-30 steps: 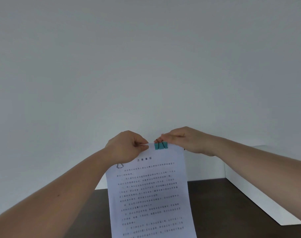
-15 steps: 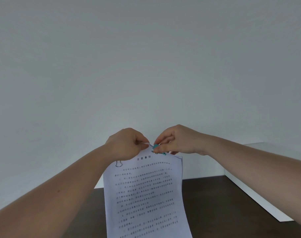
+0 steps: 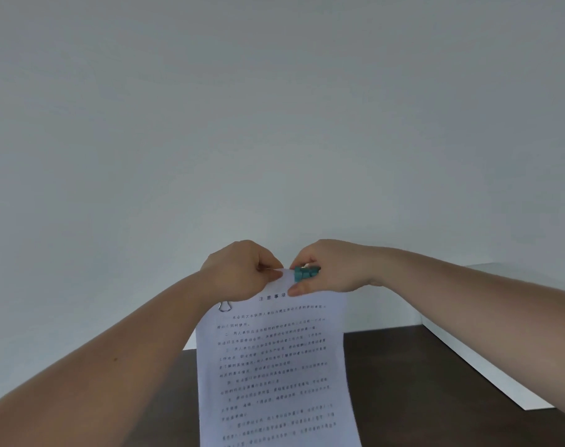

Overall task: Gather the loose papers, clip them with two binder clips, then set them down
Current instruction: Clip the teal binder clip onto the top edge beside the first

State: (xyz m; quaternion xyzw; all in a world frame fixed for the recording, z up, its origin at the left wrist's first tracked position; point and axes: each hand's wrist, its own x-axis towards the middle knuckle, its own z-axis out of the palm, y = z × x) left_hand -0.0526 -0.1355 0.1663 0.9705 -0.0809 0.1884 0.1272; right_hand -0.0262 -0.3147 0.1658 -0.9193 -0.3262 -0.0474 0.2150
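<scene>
Clip (image 3: pixel 304 273) turned; thumb now underneath.

The papers (image 3: pixel 274 366) hang upright above the table (image 3: pixel 403 382), the left hand (image 3: pixel 239 272) and right hand (image 3: pixel 332 269) at their top edge, a binder clip (image 3: pixel 303 274) between the hands.

Both forearms are bare up to the frame's edge, with no sleeve showing. The left hand (image 3: pixel 242 272) and right hand (image 3: pixel 334 269) wear no gloves. The left forearm carries a small dark mole.
</scene>
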